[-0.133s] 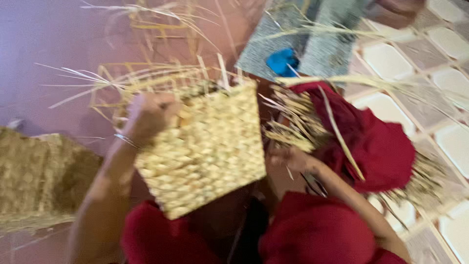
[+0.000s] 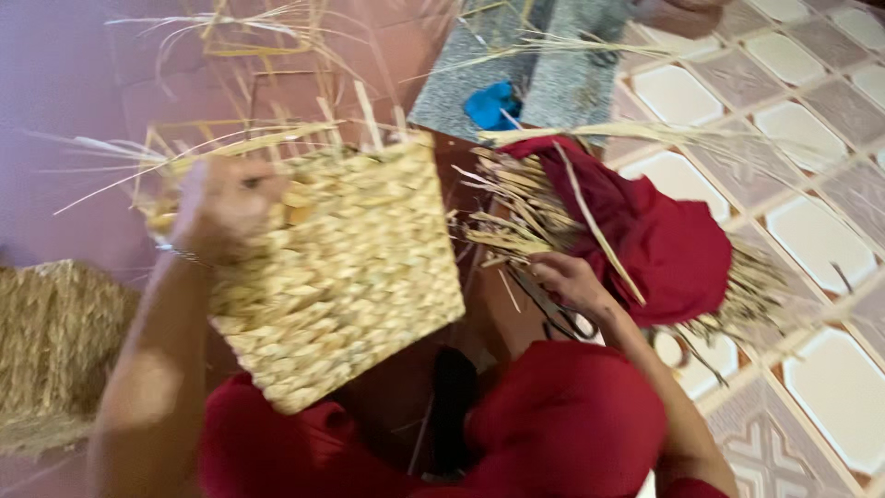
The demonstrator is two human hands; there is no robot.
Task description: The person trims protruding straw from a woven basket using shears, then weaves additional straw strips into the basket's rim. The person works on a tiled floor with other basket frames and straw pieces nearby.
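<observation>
Left hand (image 2: 224, 205) curled shut over the top rim of a woven basket (image 2: 346, 267), knuckles up, thumb side lost in blur. Basket held up off the floor, tilted, hanging mostly to the right of and below that hand, its lower corner just above the red lap (image 2: 553, 424). Loose unwoven straw ends (image 2: 277, 138) sticking up and fanning out leftward from the rim beside the fingers. Thin bangle (image 2: 171, 249) at the wrist just below the hand. Right hand (image 2: 567, 281) low and well apart from the basket, on the far side of its right edge, fingers bent downward over dark scissors (image 2: 553, 318); grip closed on them or merely resting on them, cannot tell through the blur. Bundle of cut straw (image 2: 516, 207) just above that hand, lying partly on a red cloth (image 2: 673, 244) spread to its right over patterned tiles (image 2: 811, 231). Long single straw (image 2: 590, 221) slanting across the cloth. Farther up from both hands, a grey stone slab (image 2: 553, 83) with a blue object (image 2: 489, 103) on it. Far left, below the left forearm, another block of woven straw (image 2: 51, 350) on the reddish floor (image 2: 55, 83).
</observation>
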